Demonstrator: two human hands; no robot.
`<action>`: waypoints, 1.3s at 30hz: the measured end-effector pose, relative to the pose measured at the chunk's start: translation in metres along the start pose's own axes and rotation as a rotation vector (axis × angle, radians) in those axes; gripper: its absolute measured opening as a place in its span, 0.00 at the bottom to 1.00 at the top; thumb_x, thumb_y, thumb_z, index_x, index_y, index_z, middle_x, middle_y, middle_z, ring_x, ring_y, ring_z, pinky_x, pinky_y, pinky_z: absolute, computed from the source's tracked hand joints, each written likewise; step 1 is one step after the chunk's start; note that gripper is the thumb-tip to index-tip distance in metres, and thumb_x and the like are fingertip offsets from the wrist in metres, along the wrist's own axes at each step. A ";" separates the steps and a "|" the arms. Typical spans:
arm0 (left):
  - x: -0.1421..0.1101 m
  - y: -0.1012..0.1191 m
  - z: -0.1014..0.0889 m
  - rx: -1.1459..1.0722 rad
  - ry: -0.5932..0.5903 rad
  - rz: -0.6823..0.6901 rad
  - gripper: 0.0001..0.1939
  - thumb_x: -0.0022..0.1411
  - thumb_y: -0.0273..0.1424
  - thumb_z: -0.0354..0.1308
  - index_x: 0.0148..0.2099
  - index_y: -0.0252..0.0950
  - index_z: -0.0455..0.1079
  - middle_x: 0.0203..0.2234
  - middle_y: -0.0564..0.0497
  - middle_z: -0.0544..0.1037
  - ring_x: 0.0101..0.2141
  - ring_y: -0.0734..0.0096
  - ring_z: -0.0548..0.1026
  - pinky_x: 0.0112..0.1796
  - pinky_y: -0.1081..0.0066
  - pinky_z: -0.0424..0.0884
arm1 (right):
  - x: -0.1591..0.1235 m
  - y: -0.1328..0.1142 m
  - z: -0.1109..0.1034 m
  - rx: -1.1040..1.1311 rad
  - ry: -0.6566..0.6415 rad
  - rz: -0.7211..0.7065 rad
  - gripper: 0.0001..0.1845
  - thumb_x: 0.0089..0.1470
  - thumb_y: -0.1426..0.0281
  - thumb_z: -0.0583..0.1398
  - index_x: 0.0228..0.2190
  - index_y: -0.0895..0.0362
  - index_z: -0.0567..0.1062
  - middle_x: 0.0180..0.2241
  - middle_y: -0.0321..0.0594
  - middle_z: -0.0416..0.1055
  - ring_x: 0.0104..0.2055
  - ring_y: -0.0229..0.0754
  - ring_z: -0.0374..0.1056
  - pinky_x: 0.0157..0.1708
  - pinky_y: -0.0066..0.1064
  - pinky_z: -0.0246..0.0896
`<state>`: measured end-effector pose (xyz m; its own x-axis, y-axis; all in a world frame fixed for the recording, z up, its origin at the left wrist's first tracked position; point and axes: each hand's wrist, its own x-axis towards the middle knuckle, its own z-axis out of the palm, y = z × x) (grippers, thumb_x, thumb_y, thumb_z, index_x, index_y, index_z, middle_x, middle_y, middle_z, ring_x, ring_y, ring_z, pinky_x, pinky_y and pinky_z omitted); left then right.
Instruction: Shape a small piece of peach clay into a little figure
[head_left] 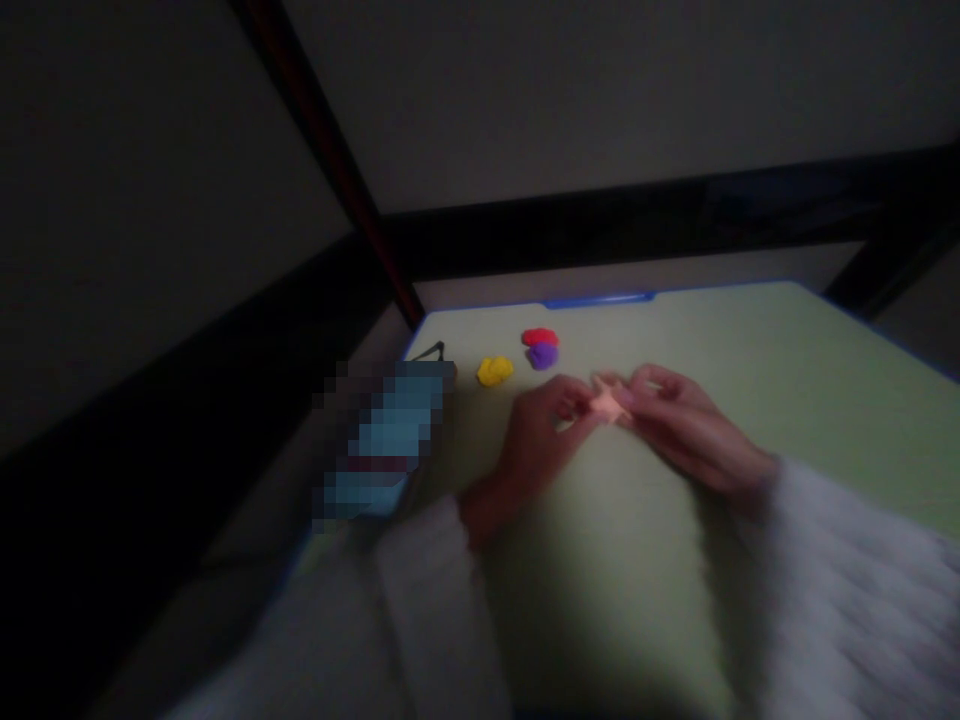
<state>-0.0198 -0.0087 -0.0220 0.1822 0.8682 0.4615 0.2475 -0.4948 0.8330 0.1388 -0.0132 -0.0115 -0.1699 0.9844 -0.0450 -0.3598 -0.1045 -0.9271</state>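
Note:
Between my two hands is a small pale-orange star-shaped piece [610, 402], apparently modelling clay, above the pale green table. My left hand [541, 425] pinches its left side between thumb and fingers. On the other side, my right hand [686, 420] grips the right edge, with its fingers curled. Fingertips cover part of the star's outline. Beyond my hands lie a red clay lump [540, 337], a purple clay lump [543, 355] touching it, and a yellow clay lump [495, 371] a little to the left.
The pale green tabletop [780, 370] has a blue rim and a blue strip [600, 300] at its far edge. A blurred-out light-blue object [390, 430] lies at the table's left edge. A dark red pole [330, 140] rises behind the far left corner.

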 end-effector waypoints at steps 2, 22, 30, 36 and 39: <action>0.000 -0.001 -0.001 0.026 -0.032 0.009 0.04 0.51 0.30 0.61 0.30 0.36 0.70 0.25 0.54 0.75 0.26 0.77 0.70 0.29 0.77 0.64 | 0.000 -0.001 0.000 -0.015 0.007 0.003 0.19 0.34 0.69 0.70 0.18 0.56 0.63 0.30 0.33 0.71 0.32 0.36 0.68 0.34 0.30 0.63; 0.000 -0.001 -0.005 0.033 -0.138 -0.062 0.06 0.52 0.32 0.60 0.28 0.35 0.69 0.21 0.55 0.73 0.24 0.77 0.67 0.28 0.76 0.61 | -0.002 -0.003 0.002 -0.079 0.001 -0.033 0.19 0.32 0.71 0.70 0.20 0.57 0.63 0.28 0.33 0.70 0.30 0.34 0.67 0.32 0.29 0.60; 0.004 -0.005 -0.003 -0.104 -0.260 -0.165 0.17 0.61 0.37 0.47 0.24 0.35 0.65 0.16 0.56 0.63 0.20 0.78 0.61 0.24 0.75 0.56 | -0.001 0.000 0.000 -0.133 0.004 -0.099 0.18 0.35 0.70 0.70 0.24 0.56 0.65 0.25 0.31 0.70 0.26 0.33 0.67 0.30 0.28 0.60; 0.005 -0.006 -0.004 -0.106 -0.310 -0.195 0.14 0.60 0.34 0.47 0.23 0.36 0.64 0.15 0.56 0.62 0.21 0.76 0.61 0.25 0.74 0.57 | -0.004 -0.002 0.001 -0.189 -0.007 -0.105 0.20 0.34 0.70 0.70 0.24 0.56 0.64 0.24 0.30 0.69 0.26 0.32 0.65 0.28 0.26 0.58; 0.004 -0.005 -0.003 -0.070 -0.300 -0.175 0.15 0.61 0.34 0.45 0.24 0.36 0.63 0.16 0.56 0.62 0.21 0.75 0.61 0.26 0.74 0.56 | -0.003 -0.001 0.002 -0.168 -0.013 -0.089 0.19 0.35 0.70 0.70 0.23 0.57 0.64 0.25 0.31 0.69 0.27 0.32 0.65 0.29 0.27 0.58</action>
<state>-0.0234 -0.0023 -0.0229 0.4163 0.8850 0.2083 0.2357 -0.3263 0.9154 0.1382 -0.0163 -0.0099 -0.1566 0.9867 0.0435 -0.2155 0.0089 -0.9765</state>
